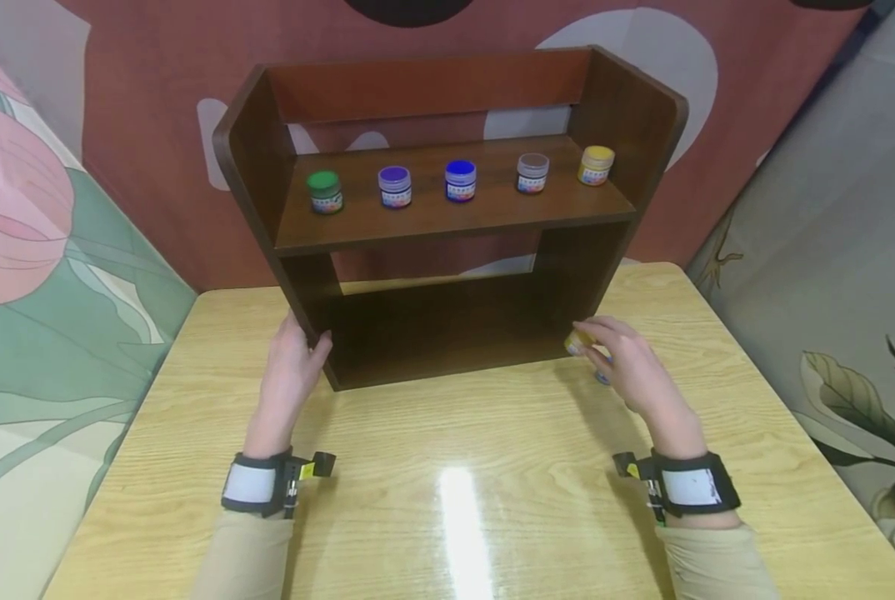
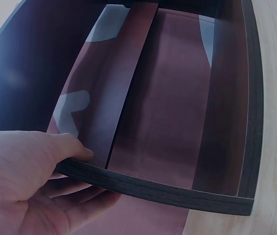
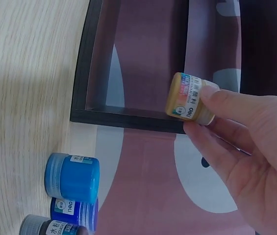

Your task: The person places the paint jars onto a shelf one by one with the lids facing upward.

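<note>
A dark brown two-tier shelf (image 1: 447, 329) stands on the table. My left hand (image 1: 292, 367) grips its left side panel (image 2: 167, 192), the thumb on the inner face and the fingers around the outside. My right hand (image 1: 635, 371) pinches a small ochre-yellow paint jar (image 3: 183, 98) between thumb and fingers, tilted on its side, close to the lower right front corner of the shelf. On the upper tier stand a green jar (image 1: 326, 193), a purple jar (image 1: 395, 187), a blue jar (image 1: 460, 182), a brown jar (image 1: 532, 173) and a yellow jar (image 1: 596, 165), spaced apart.
Beside the shelf's right side, a light blue jar (image 3: 72, 177), a dark blue jar (image 3: 74, 213) and a dark brown jar (image 3: 55, 226) stand close together, mostly hidden by my right hand in the head view. A patterned cloth (image 1: 140, 125) hangs behind the wooden table (image 1: 387, 467).
</note>
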`<state>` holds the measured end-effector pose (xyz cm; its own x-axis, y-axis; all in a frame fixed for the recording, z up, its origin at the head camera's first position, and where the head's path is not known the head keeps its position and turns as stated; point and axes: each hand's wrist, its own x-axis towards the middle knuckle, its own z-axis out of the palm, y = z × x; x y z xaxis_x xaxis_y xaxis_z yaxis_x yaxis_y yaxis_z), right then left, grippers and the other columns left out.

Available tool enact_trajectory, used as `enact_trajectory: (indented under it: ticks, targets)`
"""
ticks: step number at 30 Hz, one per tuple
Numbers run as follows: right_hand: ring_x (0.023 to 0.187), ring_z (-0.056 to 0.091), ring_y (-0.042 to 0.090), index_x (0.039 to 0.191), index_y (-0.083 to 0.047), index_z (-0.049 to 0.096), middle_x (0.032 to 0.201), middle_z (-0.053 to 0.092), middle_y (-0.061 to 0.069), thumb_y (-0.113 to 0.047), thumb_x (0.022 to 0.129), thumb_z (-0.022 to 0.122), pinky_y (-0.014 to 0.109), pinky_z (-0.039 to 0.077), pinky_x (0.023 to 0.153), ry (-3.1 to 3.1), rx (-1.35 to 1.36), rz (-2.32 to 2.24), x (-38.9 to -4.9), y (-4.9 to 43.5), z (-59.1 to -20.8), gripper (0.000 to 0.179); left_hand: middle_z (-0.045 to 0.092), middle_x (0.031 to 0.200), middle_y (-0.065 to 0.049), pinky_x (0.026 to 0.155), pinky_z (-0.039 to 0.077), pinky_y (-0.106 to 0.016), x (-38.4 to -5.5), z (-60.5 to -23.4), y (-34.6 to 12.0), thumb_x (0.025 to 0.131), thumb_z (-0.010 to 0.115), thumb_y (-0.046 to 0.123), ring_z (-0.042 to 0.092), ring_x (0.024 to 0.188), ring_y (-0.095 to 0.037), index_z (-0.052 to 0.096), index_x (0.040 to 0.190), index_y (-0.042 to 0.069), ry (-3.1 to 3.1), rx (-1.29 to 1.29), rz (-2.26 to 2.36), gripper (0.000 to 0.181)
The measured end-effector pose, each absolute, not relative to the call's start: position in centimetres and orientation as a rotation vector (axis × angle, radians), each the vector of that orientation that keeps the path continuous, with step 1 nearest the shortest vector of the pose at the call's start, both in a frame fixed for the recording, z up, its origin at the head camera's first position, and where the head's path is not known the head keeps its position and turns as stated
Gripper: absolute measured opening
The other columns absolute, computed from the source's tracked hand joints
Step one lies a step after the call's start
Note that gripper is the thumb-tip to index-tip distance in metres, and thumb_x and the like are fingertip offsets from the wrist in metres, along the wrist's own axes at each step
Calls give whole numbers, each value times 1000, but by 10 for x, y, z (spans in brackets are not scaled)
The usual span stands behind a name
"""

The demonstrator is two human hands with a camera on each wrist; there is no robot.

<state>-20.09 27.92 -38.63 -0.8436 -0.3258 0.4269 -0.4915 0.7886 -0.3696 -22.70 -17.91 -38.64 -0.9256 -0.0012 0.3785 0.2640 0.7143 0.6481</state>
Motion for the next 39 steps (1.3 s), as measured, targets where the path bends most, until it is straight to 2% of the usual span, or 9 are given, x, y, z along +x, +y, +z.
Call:
enact_trajectory:
  ticks: [13, 20, 29, 34, 39]
  targets:
    - [114, 60, 43, 120, 8, 68, 121, 65, 24, 15, 83, 75, 57, 50, 96, -2552, 627, 659, -204, 278, -388, 38, 58, 119, -32, 92, 51, -60, -228, -387, -179, 97, 61, 1, 59, 111, -49, 47, 128, -10, -2576, -192, -1043, 35]
    - [116, 59, 45, 119, 9, 68, 123, 65, 27, 14, 86, 73, 59, 48, 98, -2543, 552, 676, -203, 278, -387, 34, 58, 120, -32, 92, 51, -60, -228, -387, -178, 97, 62, 2, 60, 111, -48, 47, 129, -9, -2579, -197, -1047, 37]
    - [111, 61, 45, 117, 9, 69, 118, 66, 27, 6, 88, 75, 58, 52, 92, -2564, 509, 655, -204, 276, -385, 30, 58, 121, -32, 92, 51, -60, -228, -386, -178, 97, 63, 1, 60, 112, -48, 47, 130, -9, -2570, -202, -1059, 38]
    - [106, 64, 44, 115, 8, 69, 116, 67, 26, 6, 86, 77, 56, 55, 87, -2540, 530, 653, -206, 274, -388, 30, 58, 120, -32, 93, 51, -60, -227, -385, -179, 97, 62, 2, 60, 112, -48, 47, 129, -9, -2565, -204, -1053, 37]
    - [106, 64, 44, 114, 9, 69, 115, 67, 26, 9, 84, 78, 55, 55, 89, -2516, 570, 662, -209, 272, -388, 31, 58, 121, -32, 94, 50, -61, -226, -384, -179, 97, 62, 2, 59, 112, -48, 47, 129, -10, -2576, -194, -1052, 37]
